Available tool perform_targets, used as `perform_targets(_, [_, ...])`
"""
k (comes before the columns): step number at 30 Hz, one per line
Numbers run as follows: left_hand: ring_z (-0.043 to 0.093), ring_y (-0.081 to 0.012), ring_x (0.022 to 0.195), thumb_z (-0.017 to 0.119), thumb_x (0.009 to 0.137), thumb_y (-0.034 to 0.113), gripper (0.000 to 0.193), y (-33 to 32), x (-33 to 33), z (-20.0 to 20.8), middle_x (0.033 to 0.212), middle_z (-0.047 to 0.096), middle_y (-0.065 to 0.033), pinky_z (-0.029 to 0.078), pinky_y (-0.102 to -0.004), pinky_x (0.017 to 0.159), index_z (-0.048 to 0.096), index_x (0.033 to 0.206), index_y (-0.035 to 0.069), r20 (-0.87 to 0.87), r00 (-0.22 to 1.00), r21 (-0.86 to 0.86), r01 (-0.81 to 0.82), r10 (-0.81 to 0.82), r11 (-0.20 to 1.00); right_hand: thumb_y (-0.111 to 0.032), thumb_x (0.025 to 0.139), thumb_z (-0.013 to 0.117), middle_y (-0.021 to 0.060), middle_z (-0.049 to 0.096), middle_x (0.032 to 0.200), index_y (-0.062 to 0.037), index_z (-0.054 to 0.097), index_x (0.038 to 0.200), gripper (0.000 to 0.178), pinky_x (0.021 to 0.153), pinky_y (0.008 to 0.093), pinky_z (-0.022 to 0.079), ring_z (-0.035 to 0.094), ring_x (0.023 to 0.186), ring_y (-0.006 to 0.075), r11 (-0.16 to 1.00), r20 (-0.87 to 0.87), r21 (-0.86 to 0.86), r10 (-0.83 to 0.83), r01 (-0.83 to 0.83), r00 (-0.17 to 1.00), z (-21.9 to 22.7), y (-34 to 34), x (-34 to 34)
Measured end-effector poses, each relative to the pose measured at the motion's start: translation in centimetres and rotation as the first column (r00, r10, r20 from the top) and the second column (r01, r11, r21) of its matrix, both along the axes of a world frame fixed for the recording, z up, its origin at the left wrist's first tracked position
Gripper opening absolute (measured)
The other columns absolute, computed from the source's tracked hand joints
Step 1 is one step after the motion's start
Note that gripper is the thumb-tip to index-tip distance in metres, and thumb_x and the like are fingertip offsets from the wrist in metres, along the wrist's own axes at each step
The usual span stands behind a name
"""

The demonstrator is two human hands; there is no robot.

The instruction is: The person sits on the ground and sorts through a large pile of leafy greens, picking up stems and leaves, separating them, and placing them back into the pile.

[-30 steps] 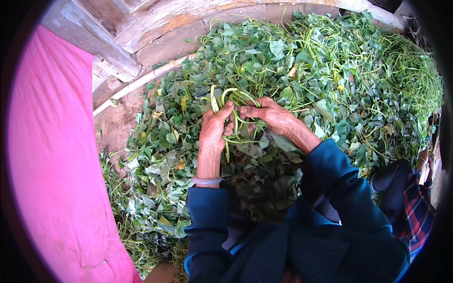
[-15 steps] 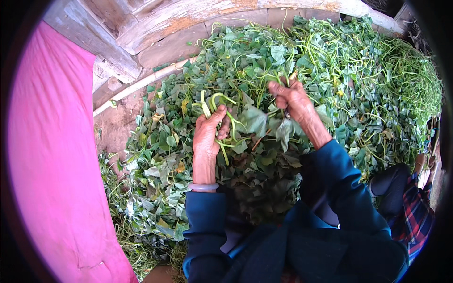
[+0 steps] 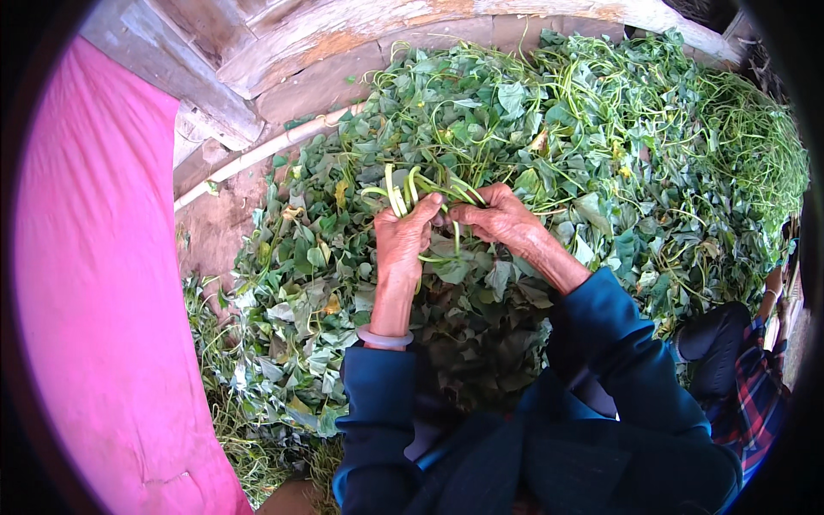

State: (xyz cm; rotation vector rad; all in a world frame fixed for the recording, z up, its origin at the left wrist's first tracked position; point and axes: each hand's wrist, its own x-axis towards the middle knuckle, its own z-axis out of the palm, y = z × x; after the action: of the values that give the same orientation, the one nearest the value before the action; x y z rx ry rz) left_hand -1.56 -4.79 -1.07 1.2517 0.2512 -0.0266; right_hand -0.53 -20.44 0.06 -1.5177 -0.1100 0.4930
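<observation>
Several pale green leaf stems (image 3: pixel 396 190) stick out of my left hand (image 3: pixel 402 239), which is closed round them, thumb on top. Close against it, my right hand (image 3: pixel 498 216) pinches green stems (image 3: pixel 466 190) between thumb and fingers. The two hands meet at their fingertips, above a wide heap of cut leafy vines (image 3: pixel 506 103). Some stems curl down below the left hand. Exactly which stems each hand grips is partly hidden by the fingers.
A pink cloth (image 3: pixel 103 283) hangs along the left side. A pale pole (image 3: pixel 266 153) lies by the heap, with a worn wooden beam (image 3: pixel 360 34) behind. Thin stripped stems (image 3: pixel 755 129) pile up at far right. Another person's plaid sleeve (image 3: pixel 760 386) shows at lower right.
My right hand has come left and down to meet the left hand. The leaves that hung below it no longer hang there. My left hand has shifted slightly right, still holding its stems.
</observation>
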Motion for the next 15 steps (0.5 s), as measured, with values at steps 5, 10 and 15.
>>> perform_targets(5, [0.043, -0.0017, 0.052, 0.067, 0.075, 0.006, 0.005, -2.1, -0.8, -0.7, 0.059, 0.055, 0.0032, 0.033, -0.0179, 0.047, 0.065, 0.074, 0.002, 0.15, 0.985, 0.142, -0.111, 0.089, 0.984, -0.019, 0.076, 0.057, 0.0105, 0.051, 0.052, 0.0041, 0.06, 0.079, 0.023, 0.048, 0.031, 0.038, 0.043, 0.049, 0.0105, 0.91, 0.377, -0.351, -0.079, 0.221, 0.923, -1.8, 0.7, 0.3])
perform_targets(10, [0.046, -0.0068, 0.048, 0.068, 0.073, 0.008, 0.006, -2.2, -1.1, 0.2, 0.061, 0.058, -0.001, 0.032, -0.02, 0.042, 0.063, 0.071, 0.004, 0.21, 0.968, 0.089, -0.158, 0.136, 0.984, -0.018, 0.074, 0.059, 0.0105, 0.052, 0.052, 0.0056, 0.056, 0.071, 0.025, 0.043, 0.0317, 0.038, 0.048, 0.045, 0.0156, 0.918, 0.319, -0.248, -0.225, 0.31, 0.921, -2.2, 1.2, 0.6])
perform_targets(15, [0.038, -0.0063, 0.042, 0.067, 0.075, 0.022, 0.024, 3.7, 0.0, 1.7, 0.055, 0.05, -0.0012, 0.024, -0.0182, 0.036, 0.06, 0.084, 0.0, 0.125, 0.926, -0.102, -0.346, 0.357, 0.933, -0.011, 0.072, 0.059, -0.0026, 0.036, 0.045, 0.0021, 0.056, 0.072, 0.013, 0.034, 0.025, 0.017, 0.026, 0.035, 0.0068, 0.919, -0.206, 0.105, -0.353, 0.379, 0.913, -0.7, -2.4, 2.7])
